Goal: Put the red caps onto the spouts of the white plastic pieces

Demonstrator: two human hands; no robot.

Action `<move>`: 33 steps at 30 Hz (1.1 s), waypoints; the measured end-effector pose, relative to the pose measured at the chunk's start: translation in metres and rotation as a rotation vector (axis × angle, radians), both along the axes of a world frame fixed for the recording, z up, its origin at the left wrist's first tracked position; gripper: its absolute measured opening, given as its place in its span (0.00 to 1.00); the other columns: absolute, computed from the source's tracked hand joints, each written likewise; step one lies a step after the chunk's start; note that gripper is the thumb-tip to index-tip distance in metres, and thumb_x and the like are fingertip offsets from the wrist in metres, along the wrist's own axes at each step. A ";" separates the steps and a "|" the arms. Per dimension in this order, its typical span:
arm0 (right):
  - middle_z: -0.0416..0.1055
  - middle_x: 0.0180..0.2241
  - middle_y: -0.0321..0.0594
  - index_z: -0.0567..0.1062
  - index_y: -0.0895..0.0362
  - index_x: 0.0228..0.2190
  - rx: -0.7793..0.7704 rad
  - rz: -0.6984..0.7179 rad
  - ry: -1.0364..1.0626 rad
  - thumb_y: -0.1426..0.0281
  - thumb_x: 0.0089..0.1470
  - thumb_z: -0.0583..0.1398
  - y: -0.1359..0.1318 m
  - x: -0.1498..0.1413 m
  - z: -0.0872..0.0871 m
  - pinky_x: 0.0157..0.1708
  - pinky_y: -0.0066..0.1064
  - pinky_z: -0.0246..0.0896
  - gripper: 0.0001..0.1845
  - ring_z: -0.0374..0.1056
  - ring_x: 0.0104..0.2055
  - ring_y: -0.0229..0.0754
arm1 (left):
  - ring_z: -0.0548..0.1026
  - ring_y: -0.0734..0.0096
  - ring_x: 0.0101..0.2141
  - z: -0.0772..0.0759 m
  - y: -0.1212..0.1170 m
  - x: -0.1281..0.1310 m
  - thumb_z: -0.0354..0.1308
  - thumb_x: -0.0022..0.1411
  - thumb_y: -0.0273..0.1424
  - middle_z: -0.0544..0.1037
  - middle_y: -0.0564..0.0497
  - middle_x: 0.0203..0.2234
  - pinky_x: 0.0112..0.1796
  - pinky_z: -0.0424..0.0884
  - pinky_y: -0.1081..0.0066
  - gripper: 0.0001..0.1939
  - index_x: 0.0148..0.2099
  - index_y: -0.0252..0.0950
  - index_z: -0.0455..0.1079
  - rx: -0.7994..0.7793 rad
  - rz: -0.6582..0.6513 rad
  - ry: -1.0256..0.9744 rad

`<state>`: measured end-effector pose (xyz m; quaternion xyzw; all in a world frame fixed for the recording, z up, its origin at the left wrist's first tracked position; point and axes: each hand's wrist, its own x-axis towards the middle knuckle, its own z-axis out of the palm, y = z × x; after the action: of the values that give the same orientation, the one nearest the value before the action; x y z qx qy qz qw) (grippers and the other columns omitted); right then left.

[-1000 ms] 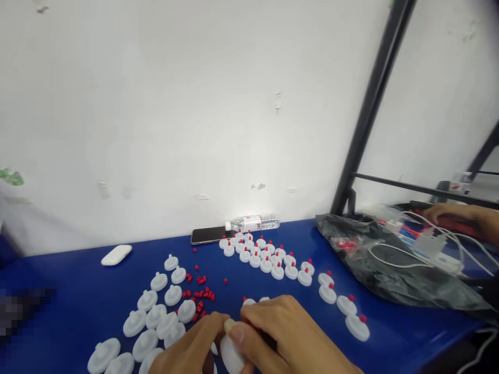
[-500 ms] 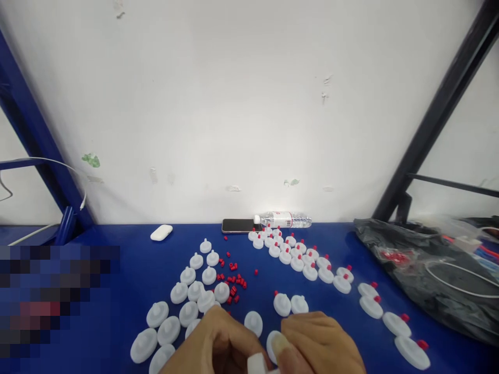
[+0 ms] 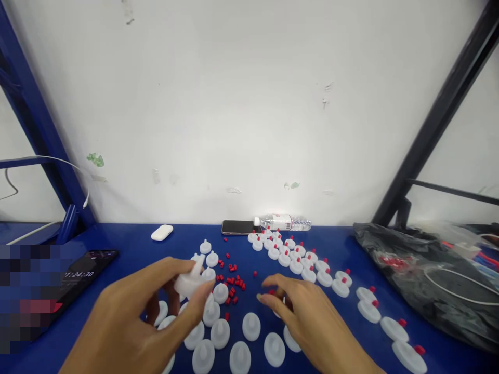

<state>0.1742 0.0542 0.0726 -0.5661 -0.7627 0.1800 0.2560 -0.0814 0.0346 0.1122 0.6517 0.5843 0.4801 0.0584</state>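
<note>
Left of the loose caps (image 3: 237, 281), your left hand (image 3: 142, 311) pinches a disc (image 3: 188, 285); right of them, your right hand (image 3: 306, 306) hovers empty, fingertips (image 3: 270, 281) parted.

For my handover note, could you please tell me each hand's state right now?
Left hand: closed on a white, round plastic piece with a narrow stem.
Right hand: open, thumb and fingers parted, nothing clearly held.

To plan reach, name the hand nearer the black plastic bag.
Right. The right hand is left of the bag, red-tipped discs between; the left hand is farther left.
</note>
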 end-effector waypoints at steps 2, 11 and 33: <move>0.81 0.35 0.38 0.78 0.51 0.50 0.000 -0.001 0.046 0.60 0.67 0.56 0.000 0.001 0.000 0.36 0.32 0.62 0.16 0.76 0.35 0.46 | 0.69 0.78 0.16 -0.005 0.004 0.009 0.66 0.56 0.50 0.79 0.59 0.23 0.18 0.66 0.79 0.17 0.42 0.45 0.79 -0.015 -0.052 0.127; 0.79 0.29 0.27 0.81 0.47 0.38 -0.016 0.116 0.291 0.63 0.59 0.65 -0.019 -0.001 0.015 0.27 0.23 0.62 0.05 0.72 0.27 0.35 | 0.83 0.67 0.30 -0.042 0.007 0.050 0.71 0.54 0.39 0.84 0.58 0.32 0.30 0.77 0.75 0.14 0.43 0.47 0.79 -0.008 -0.328 0.328; 0.82 0.29 0.39 0.83 0.45 0.39 -0.127 -0.403 -0.189 0.52 0.54 0.60 -0.024 0.135 0.007 0.29 0.34 0.67 0.17 0.77 0.28 0.48 | 0.76 0.82 0.24 -0.045 0.010 0.040 0.54 0.70 0.34 0.81 0.60 0.30 0.21 0.67 0.84 0.08 0.43 0.45 0.75 0.036 -0.379 0.287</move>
<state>0.3088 0.0298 0.0797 -0.7362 -0.6421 0.1188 0.1780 -0.0418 0.0444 0.0675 0.8123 0.4452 0.3733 0.0521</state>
